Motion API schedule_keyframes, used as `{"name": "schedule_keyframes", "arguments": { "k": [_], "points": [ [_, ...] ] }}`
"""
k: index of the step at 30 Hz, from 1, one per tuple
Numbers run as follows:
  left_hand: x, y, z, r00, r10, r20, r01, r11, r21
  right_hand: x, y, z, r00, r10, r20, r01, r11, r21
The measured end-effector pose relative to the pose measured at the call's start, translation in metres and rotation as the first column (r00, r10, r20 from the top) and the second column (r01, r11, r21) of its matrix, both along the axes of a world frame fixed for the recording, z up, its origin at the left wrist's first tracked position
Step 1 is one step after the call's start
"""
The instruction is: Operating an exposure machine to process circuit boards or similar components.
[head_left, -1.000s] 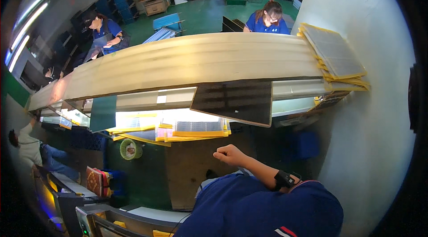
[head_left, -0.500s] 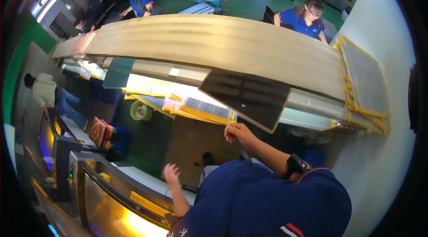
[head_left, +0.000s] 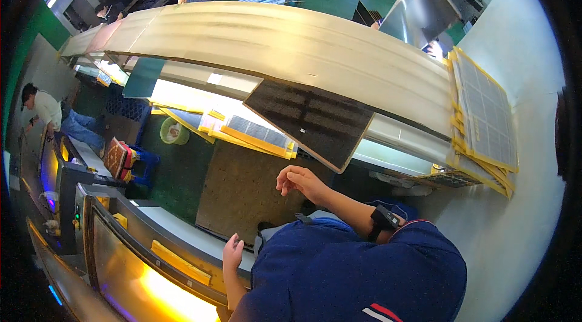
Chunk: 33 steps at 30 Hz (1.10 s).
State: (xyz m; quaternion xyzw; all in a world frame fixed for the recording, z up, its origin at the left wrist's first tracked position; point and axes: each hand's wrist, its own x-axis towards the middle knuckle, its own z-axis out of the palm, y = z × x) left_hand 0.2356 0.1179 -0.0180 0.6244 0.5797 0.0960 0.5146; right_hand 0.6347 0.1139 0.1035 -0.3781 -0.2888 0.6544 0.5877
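Observation:
My right hand [head_left: 301,182] hangs in the air in front of the bench, its fingers loosely bent and slightly apart, with nothing visible in it. The nearest thing to it is a dark, flat panel [head_left: 312,120], which leans out from the bench's near edge and does not touch the hand. Lower and to the left, my left hand [head_left: 232,253] is held near the grey edge of a machine [head_left: 160,285] with a yellow-lit window. Its fingers look partly stretched and hold nothing I can see.
Yellow-framed screens [head_left: 257,135] lie under the long pale bench top [head_left: 260,34]; more stand in a stack [head_left: 485,103] by the right wall. A green bin [head_left: 174,131] and a blue stool [head_left: 144,167] are on the floor. A co-worker [head_left: 57,113] bends over machines at left.
My view has shifted, and my body sits further left in it. Across the bench at right, a shiny panel is now raised in front of a co-worker. My hands still hold nothing visible.

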Motion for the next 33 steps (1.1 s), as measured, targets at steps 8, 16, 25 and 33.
{"name": "schedule_keyframes", "arguments": {
  "k": [8,16,25,33],
  "points": [
    [-0.037,0.026,0.021,0.998,0.062,0.029,-0.065,0.995,0.082,-0.025,0.026,0.013,0.978,-0.205,-0.043,0.206,0.978,0.021],
    [-0.092,0.034,-0.004,0.966,0.188,0.177,-0.208,0.973,0.099,0.002,0.176,0.076,0.793,-0.529,-0.304,0.523,0.845,-0.106],
    [-0.060,0.060,0.041,0.927,0.274,0.257,-0.272,0.961,-0.046,-0.051,0.194,0.047,0.964,-0.257,-0.063,0.261,0.963,0.064],
    [-0.003,0.155,0.135,0.030,0.585,0.811,-0.209,0.797,-0.567,-0.024,0.105,0.035,0.630,0.417,0.655,-0.502,0.862,-0.066]
  ]
}}
